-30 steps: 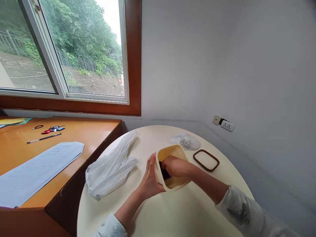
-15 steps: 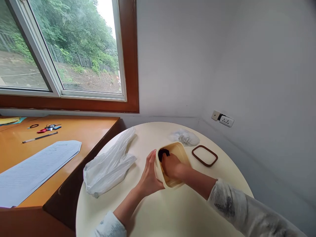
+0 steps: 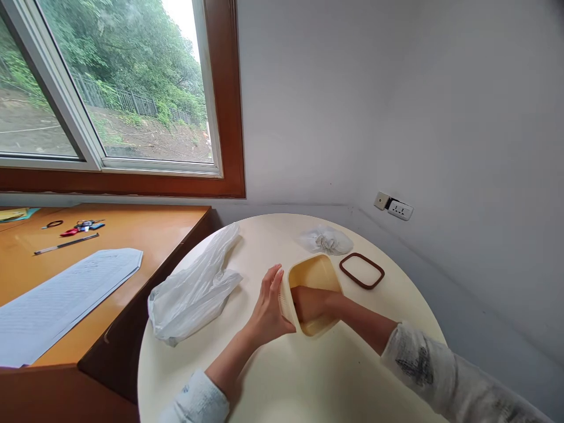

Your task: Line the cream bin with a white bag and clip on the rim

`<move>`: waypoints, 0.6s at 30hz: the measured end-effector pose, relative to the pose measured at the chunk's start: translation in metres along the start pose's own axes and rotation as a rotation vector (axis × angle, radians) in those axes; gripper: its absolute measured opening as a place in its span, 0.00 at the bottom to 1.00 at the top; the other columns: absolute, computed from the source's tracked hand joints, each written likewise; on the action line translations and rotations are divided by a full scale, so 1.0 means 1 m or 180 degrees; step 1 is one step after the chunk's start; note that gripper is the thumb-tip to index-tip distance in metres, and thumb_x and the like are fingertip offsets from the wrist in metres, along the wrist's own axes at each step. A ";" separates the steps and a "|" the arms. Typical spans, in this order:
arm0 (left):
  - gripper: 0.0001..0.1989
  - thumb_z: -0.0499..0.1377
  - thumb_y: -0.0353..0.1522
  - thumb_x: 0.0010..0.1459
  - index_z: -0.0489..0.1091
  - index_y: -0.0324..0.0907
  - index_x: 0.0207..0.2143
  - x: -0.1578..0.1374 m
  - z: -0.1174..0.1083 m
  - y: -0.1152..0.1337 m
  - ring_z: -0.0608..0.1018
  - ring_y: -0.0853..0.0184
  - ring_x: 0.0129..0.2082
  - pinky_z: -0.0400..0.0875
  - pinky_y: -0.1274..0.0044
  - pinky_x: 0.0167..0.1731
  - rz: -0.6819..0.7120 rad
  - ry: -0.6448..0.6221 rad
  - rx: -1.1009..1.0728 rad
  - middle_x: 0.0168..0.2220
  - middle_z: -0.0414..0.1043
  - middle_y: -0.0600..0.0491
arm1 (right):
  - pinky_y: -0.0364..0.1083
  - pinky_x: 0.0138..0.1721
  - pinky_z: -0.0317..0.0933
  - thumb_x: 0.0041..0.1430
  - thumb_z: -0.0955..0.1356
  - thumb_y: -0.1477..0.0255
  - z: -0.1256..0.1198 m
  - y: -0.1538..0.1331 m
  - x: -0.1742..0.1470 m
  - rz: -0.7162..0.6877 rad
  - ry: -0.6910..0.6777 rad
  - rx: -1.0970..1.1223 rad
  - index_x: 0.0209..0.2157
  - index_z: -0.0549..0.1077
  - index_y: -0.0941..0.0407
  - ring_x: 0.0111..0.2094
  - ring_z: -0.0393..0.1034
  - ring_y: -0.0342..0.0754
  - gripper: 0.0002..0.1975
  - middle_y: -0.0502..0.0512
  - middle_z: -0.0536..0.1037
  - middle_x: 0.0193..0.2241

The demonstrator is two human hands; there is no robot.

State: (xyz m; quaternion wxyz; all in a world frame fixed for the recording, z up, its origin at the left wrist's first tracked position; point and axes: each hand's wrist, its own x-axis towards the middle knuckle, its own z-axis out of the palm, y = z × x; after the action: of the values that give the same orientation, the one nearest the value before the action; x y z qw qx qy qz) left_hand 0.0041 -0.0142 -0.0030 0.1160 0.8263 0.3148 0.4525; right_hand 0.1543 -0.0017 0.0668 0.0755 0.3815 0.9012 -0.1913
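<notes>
A cream-coloured plastic bin (image 3: pixel 318 263) is tilted on its side above the round table, its mouth toward me. My left hand (image 3: pixel 268 308) grips it from outside on the left, thumb near the lower rim and fingers along the wall. My right hand (image 3: pixel 315 302) reaches deep inside, against the left inner wall. Its fingers are hidden behind the rim, and no dark cloth shows now. A brown rounded rectangular ring (image 3: pixel 362 287) lies flat on the table to the right of the bin.
On the round table (image 3: pixel 282 376), a crumpled white plastic bag (image 3: pixel 189 299) lies left and a smaller bunched bag (image 3: pixel 328 239) at the back. The wooden desk (image 3: pixel 171 229) holds papers (image 3: pixel 70 302), a pen (image 3: pixel 66 244) and keys (image 3: pixel 83 227). A wall socket (image 3: pixel 400 210) is at right.
My right hand has moved deeper into the bin. The black cloth that showed at its fingers has gone out of sight. The bin has turned slightly; the left hand keeps its hold.
</notes>
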 end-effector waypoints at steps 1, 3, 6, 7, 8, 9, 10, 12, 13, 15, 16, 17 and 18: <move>0.61 0.67 0.31 0.34 0.29 0.46 0.62 0.000 -0.001 0.000 0.47 0.46 0.61 0.56 0.55 0.55 -0.0032 0.0019 0.0007 0.60 0.38 0.38 | 0.39 0.28 0.60 0.52 0.62 0.74 -0.002 0.000 -0.004 -0.0018 -0.0056 0.0163 0.37 0.70 0.56 0.30 0.69 0.42 0.10 0.51 0.77 0.34; 0.61 0.68 0.34 0.34 0.30 0.44 0.62 0.001 -0.001 -0.001 0.48 0.46 0.61 0.56 0.55 0.55 -0.0088 0.0053 0.0005 0.59 0.39 0.38 | 0.38 0.27 0.59 0.52 0.60 0.77 -0.009 0.000 -0.016 -0.0011 -0.0105 0.0512 0.39 0.70 0.55 0.30 0.68 0.41 0.13 0.51 0.76 0.35; 0.60 0.68 0.36 0.34 0.31 0.43 0.62 0.001 -0.001 -0.002 0.50 0.46 0.60 0.56 0.55 0.55 -0.0006 0.0103 0.0050 0.58 0.41 0.37 | 0.39 0.28 0.57 0.50 0.58 0.81 -0.022 -0.006 -0.043 -0.0066 -0.0102 0.1024 0.35 0.70 0.55 0.31 0.65 0.41 0.14 0.50 0.74 0.33; 0.60 0.68 0.36 0.35 0.31 0.44 0.62 0.001 0.000 -0.002 0.50 0.46 0.60 0.56 0.55 0.54 0.0044 0.0123 0.0084 0.58 0.41 0.37 | 0.39 0.28 0.57 0.50 0.57 0.81 -0.027 -0.009 -0.054 -0.0063 -0.0078 0.1069 0.32 0.70 0.56 0.30 0.64 0.41 0.13 0.50 0.73 0.31; 0.59 0.68 0.35 0.35 0.31 0.44 0.62 0.001 0.000 -0.002 0.50 0.46 0.60 0.56 0.55 0.54 0.0086 0.0133 0.0114 0.58 0.41 0.37 | 0.39 0.28 0.56 0.50 0.57 0.81 -0.031 -0.013 -0.065 -0.0063 -0.0097 0.1089 0.30 0.69 0.56 0.30 0.63 0.41 0.13 0.50 0.73 0.31; 0.59 0.67 0.34 0.35 0.31 0.45 0.62 0.001 0.001 -0.002 0.50 0.47 0.60 0.56 0.55 0.54 0.0115 0.0132 0.0133 0.59 0.41 0.38 | 0.39 0.28 0.56 0.50 0.57 0.82 -0.035 -0.017 -0.075 -0.0040 -0.0110 0.1072 0.29 0.69 0.56 0.30 0.63 0.41 0.12 0.50 0.73 0.32; 0.59 0.67 0.33 0.34 0.31 0.45 0.62 0.001 0.002 -0.003 0.50 0.47 0.61 0.57 0.56 0.54 0.0128 0.0124 0.0143 0.59 0.41 0.38 | 0.40 0.29 0.56 0.51 0.57 0.81 -0.037 -0.021 -0.084 -0.0013 -0.0126 0.1038 0.28 0.68 0.56 0.31 0.63 0.42 0.12 0.51 0.72 0.33; 0.59 0.67 0.32 0.34 0.32 0.45 0.62 0.002 0.003 -0.004 0.50 0.47 0.61 0.57 0.56 0.54 0.0125 0.0109 0.0138 0.59 0.41 0.38 | 0.41 0.30 0.56 0.54 0.57 0.79 -0.037 -0.025 -0.096 0.0177 -0.0024 0.0848 0.28 0.68 0.57 0.31 0.64 0.43 0.11 0.53 0.72 0.34; 0.59 0.68 0.32 0.34 0.31 0.45 0.62 0.002 0.004 -0.004 0.50 0.48 0.61 0.56 0.56 0.55 0.0113 0.0115 0.0129 0.59 0.40 0.38 | 0.42 0.30 0.56 0.55 0.57 0.78 -0.035 -0.025 -0.099 0.0350 0.0087 0.0707 0.30 0.68 0.57 0.30 0.64 0.44 0.11 0.54 0.72 0.34; 0.60 0.68 0.31 0.33 0.31 0.45 0.62 0.002 0.004 -0.005 0.50 0.47 0.61 0.56 0.56 0.55 0.0105 0.0130 0.0123 0.59 0.40 0.38 | 0.44 0.29 0.57 0.59 0.55 0.74 -0.027 -0.022 -0.096 0.0698 0.0287 0.0433 0.34 0.69 0.57 0.29 0.65 0.45 0.12 0.55 0.72 0.33; 0.61 0.68 0.31 0.33 0.30 0.46 0.62 0.002 0.004 -0.005 0.50 0.47 0.61 0.55 0.56 0.55 0.0123 0.0122 0.0127 0.59 0.40 0.38 | 0.44 0.30 0.57 0.60 0.55 0.73 -0.022 -0.019 -0.091 0.0760 0.0313 0.0330 0.36 0.69 0.57 0.30 0.65 0.46 0.13 0.56 0.73 0.34; 0.61 0.68 0.31 0.33 0.30 0.47 0.62 0.002 0.004 -0.004 0.50 0.47 0.61 0.55 0.55 0.55 0.0160 0.0103 0.0136 0.59 0.40 0.38 | 0.45 0.31 0.58 0.60 0.55 0.73 -0.016 -0.016 -0.084 0.0714 0.0283 0.0268 0.39 0.69 0.57 0.31 0.66 0.47 0.14 0.57 0.73 0.35; 0.60 0.68 0.31 0.33 0.30 0.47 0.62 0.002 0.004 -0.004 0.50 0.47 0.61 0.55 0.55 0.55 0.0212 0.0079 0.0154 0.59 0.40 0.38 | 0.46 0.34 0.59 0.61 0.55 0.73 -0.011 -0.013 -0.076 0.0574 0.0209 0.0258 0.40 0.70 0.58 0.34 0.67 0.48 0.15 0.58 0.73 0.37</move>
State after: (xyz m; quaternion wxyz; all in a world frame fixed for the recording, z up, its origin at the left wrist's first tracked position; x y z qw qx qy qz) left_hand 0.0068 -0.0095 -0.0057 0.0770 0.8332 0.2994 0.4585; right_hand 0.1983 -0.0555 0.1018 0.0473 0.4699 0.8567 -0.2074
